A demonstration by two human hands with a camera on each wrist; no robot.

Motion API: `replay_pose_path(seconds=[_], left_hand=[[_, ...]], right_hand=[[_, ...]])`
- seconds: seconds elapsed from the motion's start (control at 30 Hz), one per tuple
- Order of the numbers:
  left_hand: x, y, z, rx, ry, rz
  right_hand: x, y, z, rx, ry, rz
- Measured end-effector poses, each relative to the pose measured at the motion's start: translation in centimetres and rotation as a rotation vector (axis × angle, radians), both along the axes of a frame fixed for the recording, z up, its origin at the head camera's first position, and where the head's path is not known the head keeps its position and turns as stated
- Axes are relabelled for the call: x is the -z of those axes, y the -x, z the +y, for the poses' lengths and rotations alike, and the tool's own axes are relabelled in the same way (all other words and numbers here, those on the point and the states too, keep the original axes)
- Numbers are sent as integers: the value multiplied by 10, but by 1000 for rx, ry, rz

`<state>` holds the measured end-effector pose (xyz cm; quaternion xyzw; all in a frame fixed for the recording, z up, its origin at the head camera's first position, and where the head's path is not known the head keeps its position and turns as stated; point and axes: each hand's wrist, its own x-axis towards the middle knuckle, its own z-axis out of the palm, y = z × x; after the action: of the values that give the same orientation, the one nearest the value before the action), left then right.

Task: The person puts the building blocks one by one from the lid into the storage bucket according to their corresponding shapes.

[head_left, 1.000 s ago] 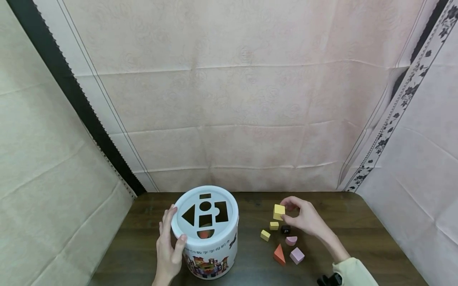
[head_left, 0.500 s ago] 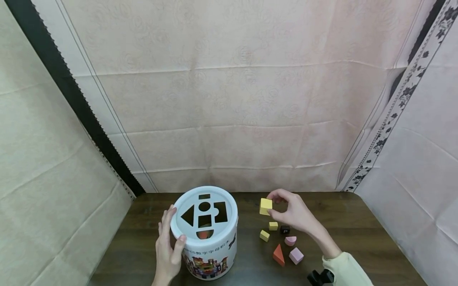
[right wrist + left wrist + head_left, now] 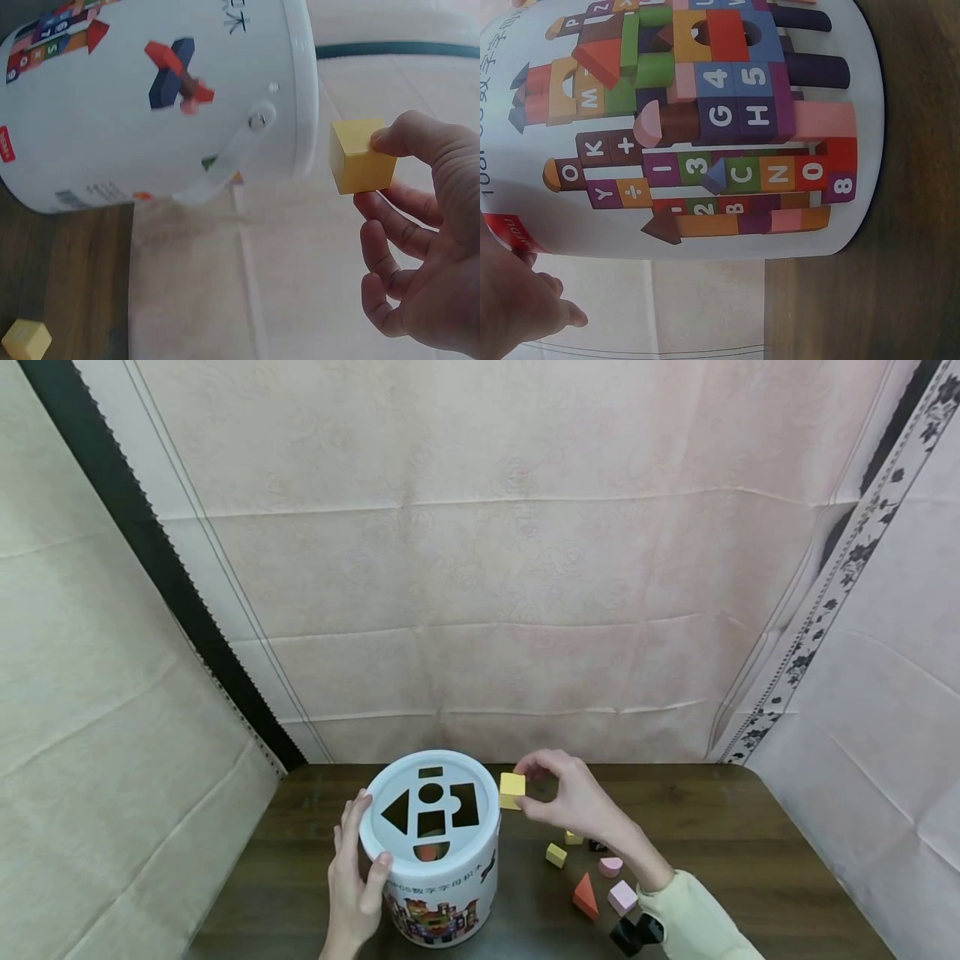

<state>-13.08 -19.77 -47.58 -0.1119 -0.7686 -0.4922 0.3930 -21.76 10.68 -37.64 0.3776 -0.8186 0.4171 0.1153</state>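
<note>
A white bucket (image 3: 441,893) with a light blue lid (image 3: 390,777) stands upright on the table. The lid has shaped holes, including a triangle, a circle, a square and a half circle; something red shows through the half circle. My left hand (image 3: 355,872) holds the bucket's left side near the rim, thumb at the front and fingers farther back. Between thumb and fingers, my right hand (image 3: 566,789) pinches a yellow cube block (image 3: 512,790). That cube is held up just right of the lid's edge. The right wrist view shows the cube (image 3: 362,156) beside the rim, apart from it.
Right of the bucket lie small yellow blocks (image 3: 556,855), a red triangular block (image 3: 586,896), a pink half-round block (image 3: 611,866) and a lilac block (image 3: 622,897). A black block (image 3: 597,846) is partly hidden by the right forearm. Cloth walls (image 3: 480,677) enclose the wooden table (image 3: 720,827).
My right hand has carried the yellow cube leftward from above the loose blocks to the bucket's right edge. The left hand and bucket have stayed put.
</note>
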Motion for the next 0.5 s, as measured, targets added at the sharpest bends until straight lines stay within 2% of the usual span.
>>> replay_pose_path(seconds=[0.5], left_hand=[[1,1,1,-13,4,-7]], right_hand=[[-2,-2,-49,-135,-21,68]])
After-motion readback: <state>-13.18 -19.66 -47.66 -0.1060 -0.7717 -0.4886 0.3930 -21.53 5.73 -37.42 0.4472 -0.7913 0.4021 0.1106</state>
